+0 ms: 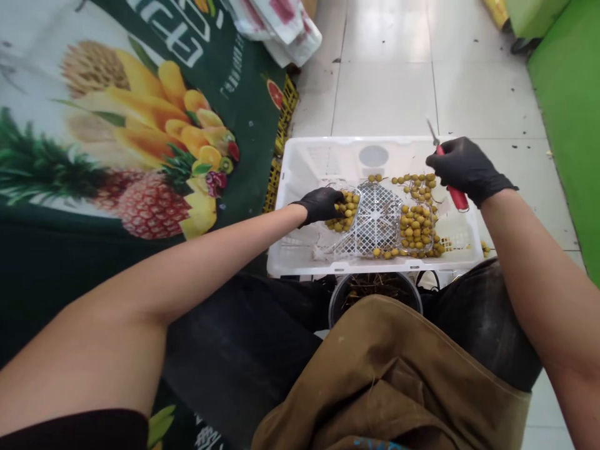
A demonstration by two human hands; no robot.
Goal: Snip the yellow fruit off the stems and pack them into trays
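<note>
A white plastic crate point(309, 169) stands before me with yellow-brown longans in it. My left hand point(322, 205), in a black glove, reaches into the crate's left side, its fingers curled down on longans point(347, 209) in a clear plastic punnet. Part of that fruit is hidden under the fingers. A second clear punnet of longans point(415, 228) sits at the crate's right. Above the right rim, my right hand point(462, 167), also gloved in black, is closed round red-handled snips point(457, 197), whose thin blades point up and away from me.
Loose longans on stems point(417, 184) lie at the crate's back right and more along its front. A bucket of twigs point(375, 290) stands between my legs. A fruit-printed banner point(244, 156) borders the left; a green panel point(569, 125) is at right, with tiled floor point(384, 94) beyond.
</note>
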